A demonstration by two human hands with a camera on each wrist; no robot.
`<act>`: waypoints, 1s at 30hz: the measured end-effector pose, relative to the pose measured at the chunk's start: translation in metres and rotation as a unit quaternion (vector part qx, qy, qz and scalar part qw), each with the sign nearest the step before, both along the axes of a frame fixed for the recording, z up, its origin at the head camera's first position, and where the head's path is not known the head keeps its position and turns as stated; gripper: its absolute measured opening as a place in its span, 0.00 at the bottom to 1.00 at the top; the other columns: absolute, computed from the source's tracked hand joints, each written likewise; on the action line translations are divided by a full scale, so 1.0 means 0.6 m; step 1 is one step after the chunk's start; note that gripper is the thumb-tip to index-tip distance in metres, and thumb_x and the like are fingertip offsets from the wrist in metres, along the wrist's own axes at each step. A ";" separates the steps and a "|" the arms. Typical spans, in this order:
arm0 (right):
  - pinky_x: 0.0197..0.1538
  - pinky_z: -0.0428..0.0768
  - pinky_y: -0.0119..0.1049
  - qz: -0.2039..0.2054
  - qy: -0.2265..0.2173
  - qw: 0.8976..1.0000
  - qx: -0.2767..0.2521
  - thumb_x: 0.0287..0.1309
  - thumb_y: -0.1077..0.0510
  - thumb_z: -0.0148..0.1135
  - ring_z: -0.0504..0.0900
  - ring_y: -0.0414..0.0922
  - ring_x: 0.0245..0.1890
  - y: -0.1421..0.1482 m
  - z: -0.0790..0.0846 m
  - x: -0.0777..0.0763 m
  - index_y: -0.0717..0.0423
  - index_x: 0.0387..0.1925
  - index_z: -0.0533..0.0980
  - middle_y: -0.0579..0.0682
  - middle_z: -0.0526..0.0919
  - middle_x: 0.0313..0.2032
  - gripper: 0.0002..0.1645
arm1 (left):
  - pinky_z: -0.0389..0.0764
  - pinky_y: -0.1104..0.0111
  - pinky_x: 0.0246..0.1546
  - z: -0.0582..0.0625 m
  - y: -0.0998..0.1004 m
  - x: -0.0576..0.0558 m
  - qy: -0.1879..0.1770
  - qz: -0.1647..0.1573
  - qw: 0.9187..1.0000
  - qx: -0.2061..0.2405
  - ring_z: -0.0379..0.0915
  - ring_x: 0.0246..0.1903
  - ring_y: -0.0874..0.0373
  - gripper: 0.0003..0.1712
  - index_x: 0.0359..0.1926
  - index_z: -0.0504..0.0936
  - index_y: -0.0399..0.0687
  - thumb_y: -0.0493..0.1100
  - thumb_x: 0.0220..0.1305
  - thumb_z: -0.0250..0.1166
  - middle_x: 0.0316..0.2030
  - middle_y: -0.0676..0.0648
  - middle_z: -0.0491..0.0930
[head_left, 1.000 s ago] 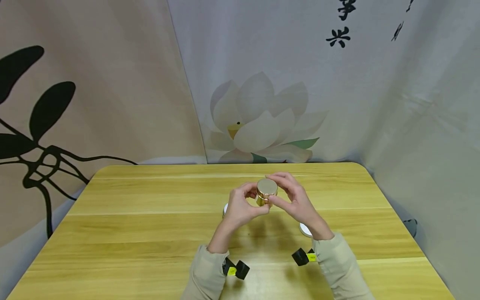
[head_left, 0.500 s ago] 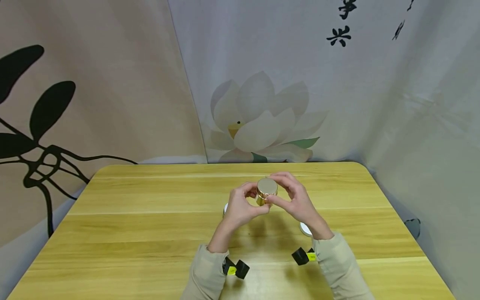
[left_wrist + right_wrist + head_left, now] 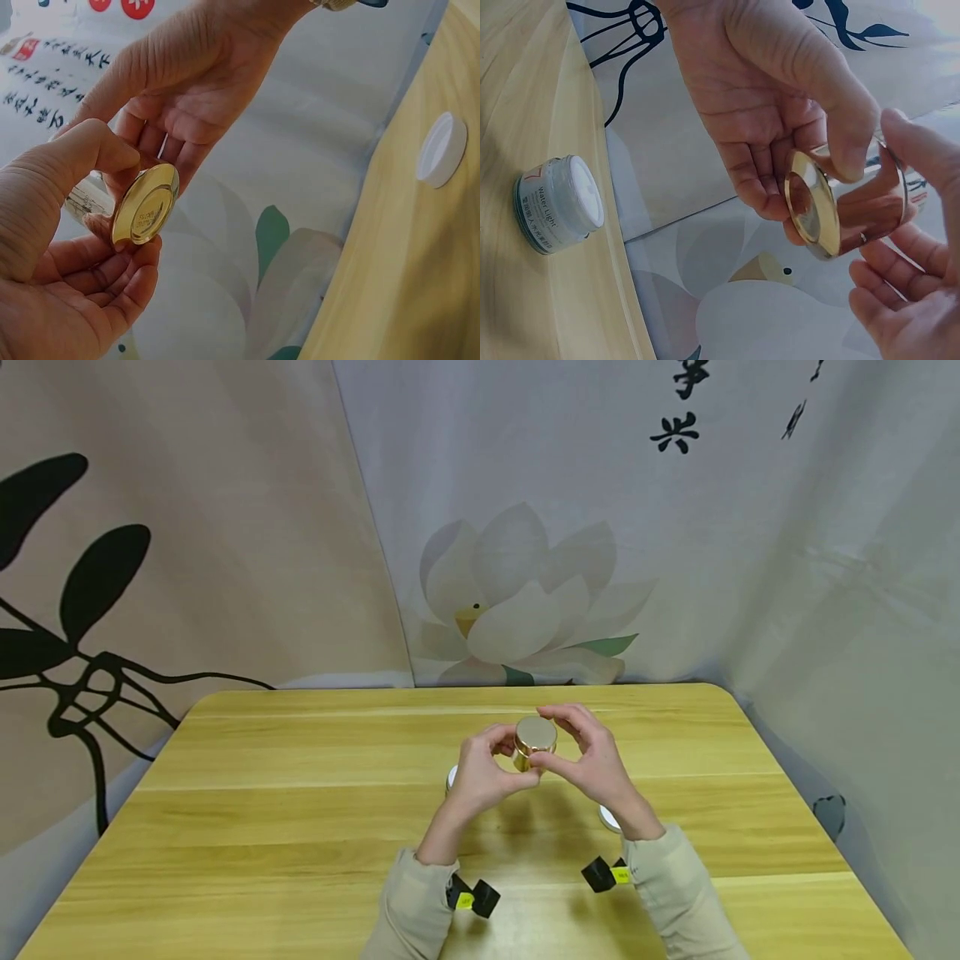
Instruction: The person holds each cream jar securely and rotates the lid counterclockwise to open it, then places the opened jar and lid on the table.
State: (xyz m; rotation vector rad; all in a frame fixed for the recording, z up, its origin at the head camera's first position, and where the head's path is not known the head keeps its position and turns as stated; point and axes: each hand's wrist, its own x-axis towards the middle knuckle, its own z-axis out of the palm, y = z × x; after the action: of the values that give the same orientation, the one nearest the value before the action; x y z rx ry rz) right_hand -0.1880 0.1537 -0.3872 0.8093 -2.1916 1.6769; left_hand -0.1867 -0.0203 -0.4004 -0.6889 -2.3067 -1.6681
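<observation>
Both hands hold a shiny gold cosmetic jar (image 3: 536,735) above the table, its flat lid facing up in the head view. My left hand (image 3: 483,772) grips the lower body between thumb and fingers. Stamped marks show on the gold base (image 3: 148,210) in the left wrist view. The right hand (image 3: 591,762) pinches around the top, thumb (image 3: 557,765) across the front and fingers at the far rim. A labelled clear jar (image 3: 559,206) with a white top stands behind the left hand. A round white lid (image 3: 442,150) lies near the right wrist.
The wooden table (image 3: 300,827) reaches to a printed fabric curtain (image 3: 600,485) at the back and sides. Black wrist cameras (image 3: 474,897) sit at both sleeve cuffs.
The right thumb has slid slightly left across the front of the gold jar, while the right fingertips have shifted slightly at the far rim. The left hand keeps its grip.
</observation>
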 end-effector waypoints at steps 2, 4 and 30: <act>0.63 0.66 0.41 0.000 0.001 1.000 -0.007 0.41 0.73 0.70 0.72 0.48 0.53 -0.002 0.000 0.000 0.67 0.49 0.72 0.59 0.74 0.48 0.29 | 0.76 0.70 0.34 -0.001 0.000 0.000 0.000 0.000 1.000 -0.001 0.73 0.31 0.57 0.20 0.41 0.82 0.39 0.36 0.41 0.72 0.29 0.48 0.79; 0.62 0.66 0.40 0.003 0.000 1.000 -0.013 0.41 0.74 0.70 0.72 0.49 0.52 -0.003 0.001 0.000 0.69 0.47 0.71 0.59 0.74 0.48 0.28 | 0.76 0.70 0.34 -0.002 0.000 0.000 0.000 0.000 1.000 0.000 0.72 0.31 0.58 0.20 0.41 0.82 0.39 0.36 0.41 0.72 0.30 0.49 0.79; 0.60 0.68 0.32 0.018 -0.001 0.999 -0.036 0.44 0.76 0.67 0.71 0.44 0.51 -0.008 -0.006 -0.003 0.71 0.47 0.72 0.64 0.71 0.48 0.25 | 0.77 0.69 0.35 -0.003 -0.002 -0.002 0.004 -0.003 1.000 0.009 0.74 0.30 0.56 0.20 0.40 0.82 0.38 0.35 0.41 0.72 0.30 0.47 0.80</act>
State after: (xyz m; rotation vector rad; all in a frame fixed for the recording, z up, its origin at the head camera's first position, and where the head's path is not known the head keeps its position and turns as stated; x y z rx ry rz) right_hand -0.1900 0.1490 -0.3907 0.8337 -2.1167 1.7637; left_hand -0.1882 -0.0215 -0.4023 -0.6995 -2.2832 -1.6829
